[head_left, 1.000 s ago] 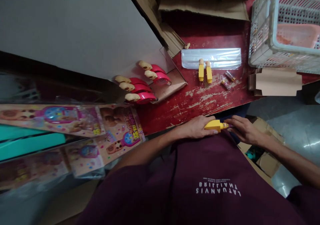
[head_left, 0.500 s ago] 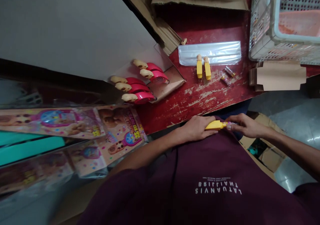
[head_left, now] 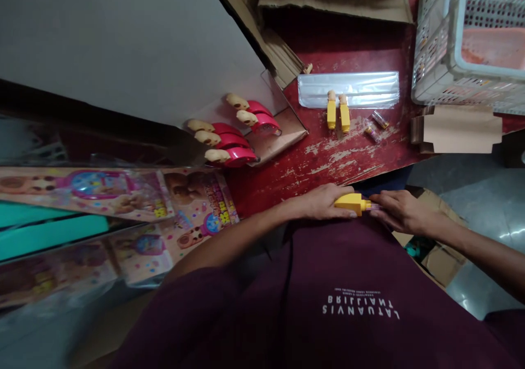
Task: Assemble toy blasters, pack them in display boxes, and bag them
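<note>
My left hand is closed round a yellow plastic piece, held just in front of my dark shirt at the table's edge. From the right, my right hand pinches a small clear tube that meets the yellow piece's narrow end. On the red table, two yellow pieces with tan tops lie partly over a stack of clear plastic bags. Beside them are two small clear tubes with coloured labels.
Several pink and tan toys sit in an open box at left. Packaged cards lie below it. A white crate and flat cardboard pieces are at right, an open carton below.
My right hand's fingers have shifted over the clear tube and now cover more of it. The view has moved slightly; the yellow piece stays in my left hand.
</note>
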`<state>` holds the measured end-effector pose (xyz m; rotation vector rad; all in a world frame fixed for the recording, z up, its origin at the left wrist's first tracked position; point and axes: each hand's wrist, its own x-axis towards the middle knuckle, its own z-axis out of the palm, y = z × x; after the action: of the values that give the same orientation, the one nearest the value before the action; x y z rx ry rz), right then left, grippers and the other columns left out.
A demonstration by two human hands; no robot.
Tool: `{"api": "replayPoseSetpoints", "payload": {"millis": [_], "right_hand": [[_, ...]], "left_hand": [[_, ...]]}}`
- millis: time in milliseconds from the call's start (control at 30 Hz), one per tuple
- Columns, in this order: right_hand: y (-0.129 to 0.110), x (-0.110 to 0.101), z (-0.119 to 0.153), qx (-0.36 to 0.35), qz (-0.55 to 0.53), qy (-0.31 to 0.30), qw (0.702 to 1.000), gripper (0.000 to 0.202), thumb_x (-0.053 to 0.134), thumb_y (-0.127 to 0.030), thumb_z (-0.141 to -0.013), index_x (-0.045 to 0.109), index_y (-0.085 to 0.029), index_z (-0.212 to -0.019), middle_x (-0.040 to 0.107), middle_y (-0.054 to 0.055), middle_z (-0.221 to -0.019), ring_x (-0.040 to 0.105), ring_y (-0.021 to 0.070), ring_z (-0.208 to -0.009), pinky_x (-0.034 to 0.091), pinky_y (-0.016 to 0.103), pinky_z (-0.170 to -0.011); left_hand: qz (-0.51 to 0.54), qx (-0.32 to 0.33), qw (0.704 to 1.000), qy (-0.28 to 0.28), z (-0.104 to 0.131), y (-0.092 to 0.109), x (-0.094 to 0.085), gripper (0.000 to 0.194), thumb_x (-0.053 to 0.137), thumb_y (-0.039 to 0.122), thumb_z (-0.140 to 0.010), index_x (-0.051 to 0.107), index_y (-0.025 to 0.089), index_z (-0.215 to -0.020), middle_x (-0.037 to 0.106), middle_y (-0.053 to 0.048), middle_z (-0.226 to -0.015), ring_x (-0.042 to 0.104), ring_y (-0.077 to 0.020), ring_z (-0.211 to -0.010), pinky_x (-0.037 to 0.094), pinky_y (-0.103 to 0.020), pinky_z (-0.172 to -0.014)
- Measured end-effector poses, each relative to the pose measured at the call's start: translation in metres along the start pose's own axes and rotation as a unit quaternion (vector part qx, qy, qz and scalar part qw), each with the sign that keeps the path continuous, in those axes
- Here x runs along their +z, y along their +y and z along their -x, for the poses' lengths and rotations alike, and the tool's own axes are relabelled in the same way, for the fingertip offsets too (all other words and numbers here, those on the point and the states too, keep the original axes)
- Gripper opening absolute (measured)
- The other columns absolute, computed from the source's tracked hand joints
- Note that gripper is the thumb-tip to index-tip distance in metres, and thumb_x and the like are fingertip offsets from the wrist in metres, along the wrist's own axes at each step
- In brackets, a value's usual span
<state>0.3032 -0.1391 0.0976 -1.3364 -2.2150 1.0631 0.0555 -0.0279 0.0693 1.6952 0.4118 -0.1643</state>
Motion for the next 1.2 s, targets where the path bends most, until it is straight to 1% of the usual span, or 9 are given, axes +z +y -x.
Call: {"api": "replayPoseSetpoints", "payload": {"millis": [100,267,333,400,500,567,700,1000,1200], "right_hand": [[-0.002,0.003,-0.002,0.146,-0.180,-0.043,0.972,0.042,0.050,-0.053,-0.100,0.069,-0.016,-0.100,0.066,0.005,-0.076,0.053,0.0121,-0.060,0.040,0.026,-0.055],[0.002,0.020,-0.006,0.394,-0.506,-0.111,0.759,0.055,0.065,-0.074,-0.080,0.058,-0.019,-0.079,0.029,-0.011,-0.051,0.019,0.0055,-0.042,0.014,0.022,-0.039],[0.003,0.021,-0.007,0.411,-0.527,-0.121,0.734,0.055,0.066,-0.074,-0.078,0.056,-0.020,-0.080,0.028,-0.012,-0.052,0.016,0.0052,-0.041,0.012,0.021,-0.039],[0.001,0.018,-0.008,0.382,-0.460,-0.100,0.795,0.052,0.060,-0.071,-0.085,0.056,-0.020,-0.080,0.039,-0.008,-0.055,0.027,0.0067,-0.043,0.020,0.022,-0.039],[0.000,0.011,-0.008,0.238,-0.207,0.004,0.949,0.044,0.052,-0.061,-0.096,0.065,-0.018,-0.093,0.061,0.005,-0.075,0.055,0.0148,-0.063,0.044,0.027,-0.055],[0.003,0.010,-0.006,0.123,-0.033,0.070,0.989,0.039,0.051,-0.051,-0.099,0.067,-0.017,-0.108,0.066,0.010,-0.087,0.062,0.0200,-0.076,0.050,0.032,-0.067],[0.010,0.012,-0.006,0.020,0.092,0.082,0.992,0.033,0.045,-0.040,-0.104,0.064,-0.015,-0.115,0.068,0.011,-0.085,0.062,0.0203,-0.070,0.050,0.032,-0.063],[-0.008,-0.013,-0.023,0.021,0.035,0.076,0.996,0.030,0.052,-0.034,-0.102,0.062,-0.017,-0.125,0.070,0.009,-0.095,0.066,0.0198,-0.080,0.053,0.032,-0.072],[-0.019,-0.018,-0.023,-0.012,0.108,0.140,0.984,0.030,0.059,-0.027,-0.097,0.062,-0.020,-0.126,0.068,0.012,-0.107,0.065,0.0241,-0.093,0.053,0.038,-0.079]], "left_hand": [[-0.120,0.027,0.992,0.041,0.001,-0.004,0.010,0.038,0.061,0.051,-0.093,0.063,0.019,-0.113,0.070,-0.004,-0.093,0.066,-0.0171,-0.080,0.045,-0.026,-0.070],[-0.359,0.090,0.927,0.060,0.000,-0.015,0.018,0.033,0.049,0.043,-0.101,0.061,0.017,-0.118,0.069,-0.007,-0.101,0.068,-0.0184,-0.077,0.048,-0.028,-0.067],[-0.403,0.123,0.904,0.073,-0.002,-0.018,0.016,0.032,0.044,0.037,-0.103,0.061,0.016,-0.121,0.069,-0.008,-0.100,0.067,-0.0177,-0.074,0.048,-0.029,-0.066],[-0.422,0.134,0.892,0.094,-0.003,-0.018,0.012,0.032,0.041,0.032,-0.103,0.061,0.016,-0.123,0.070,-0.009,-0.102,0.066,-0.0175,-0.074,0.048,-0.030,-0.067],[-0.416,0.102,0.895,0.128,-0.007,-0.012,0.007,0.032,0.050,0.033,-0.098,0.062,0.017,-0.123,0.071,-0.008,-0.105,0.068,-0.0209,-0.083,0.049,-0.032,-0.072],[-0.400,0.079,0.903,0.138,-0.010,-0.009,0.005,0.034,0.055,0.033,-0.094,0.063,0.018,-0.124,0.071,-0.007,-0.106,0.068,-0.0226,-0.091,0.049,-0.032,-0.076],[-0.379,0.085,0.911,0.135,-0.015,-0.011,0.005,0.038,0.053,0.032,-0.094,0.063,0.017,-0.127,0.072,-0.009,-0.105,0.068,-0.0230,-0.091,0.049,-0.033,-0.080],[-0.356,0.057,0.910,0.207,0.004,0.015,-0.005,0.032,0.054,0.029,-0.089,0.067,0.016,-0.116,0.073,-0.007,-0.104,0.067,-0.0209,-0.093,0.049,-0.030,-0.078],[-0.421,0.039,0.878,0.223,0.012,0.034,-0.007,0.028,0.056,0.031,-0.091,0.067,0.017,-0.113,0.072,-0.007,-0.099,0.067,-0.0197,-0.083,0.048,-0.029,-0.069]]}}
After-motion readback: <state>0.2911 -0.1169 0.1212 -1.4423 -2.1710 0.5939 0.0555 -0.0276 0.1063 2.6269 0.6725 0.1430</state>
